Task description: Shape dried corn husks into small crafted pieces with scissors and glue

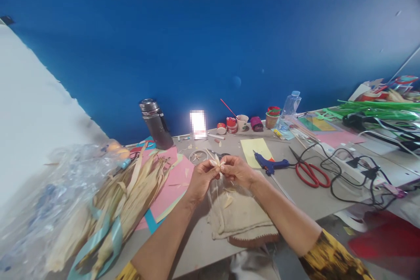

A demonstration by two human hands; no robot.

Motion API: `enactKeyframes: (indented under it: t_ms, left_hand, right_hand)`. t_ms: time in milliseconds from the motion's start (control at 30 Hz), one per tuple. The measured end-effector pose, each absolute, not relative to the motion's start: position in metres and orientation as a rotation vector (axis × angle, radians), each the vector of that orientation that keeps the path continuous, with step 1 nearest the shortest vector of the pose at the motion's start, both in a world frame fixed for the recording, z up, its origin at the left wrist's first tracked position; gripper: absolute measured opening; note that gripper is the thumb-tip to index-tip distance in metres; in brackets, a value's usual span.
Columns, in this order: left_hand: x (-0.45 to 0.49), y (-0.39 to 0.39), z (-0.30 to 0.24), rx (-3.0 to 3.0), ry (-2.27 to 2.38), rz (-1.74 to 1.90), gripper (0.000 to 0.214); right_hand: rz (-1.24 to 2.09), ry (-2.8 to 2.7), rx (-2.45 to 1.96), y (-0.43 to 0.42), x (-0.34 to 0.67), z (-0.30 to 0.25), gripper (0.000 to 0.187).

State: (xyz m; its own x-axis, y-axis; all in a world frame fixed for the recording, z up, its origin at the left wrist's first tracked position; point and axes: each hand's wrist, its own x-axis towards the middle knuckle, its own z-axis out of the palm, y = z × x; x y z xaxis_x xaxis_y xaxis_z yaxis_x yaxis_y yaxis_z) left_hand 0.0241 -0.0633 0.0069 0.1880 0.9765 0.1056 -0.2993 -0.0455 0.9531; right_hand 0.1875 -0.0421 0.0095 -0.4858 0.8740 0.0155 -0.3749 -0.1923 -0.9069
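A beige cloth lies nearest on the counter. Above it, the left hand and right hand meet, fingertips of both pinching a small pale husk piece. Dried husks lie left. Beyond: blue glue gun, red scissors, dark flask.

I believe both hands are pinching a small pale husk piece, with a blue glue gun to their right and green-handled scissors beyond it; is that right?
Not quite: the head view shows the scissors have red handles, not green. The rest stands: the left hand and right hand pinch the small pale husk piece, with the blue glue gun to their right.
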Motion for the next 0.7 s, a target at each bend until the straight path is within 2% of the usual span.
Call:
enactKeyframes:
  t_ms: [167,367,700]
  left_hand:
    - [0.0245,-0.0636,0.0075,1.103,0.816,1.244,0.030]
    - [0.0250,-0.0641,0.0107,1.147,0.917,1.298,0.029]
    - [0.0266,-0.0575,0.0044,1.016,0.917,1.259,0.031]
  right_hand:
    - [1.737,-1.261,-0.693,-0.0428,0.1874,0.0093,0.039]
    - [1.504,-1.330,-0.804,-0.0448,0.1845,0.0094,0.032]
    - [1.483,-1.312,-0.771,-0.0409,0.1864,0.0058,0.029]
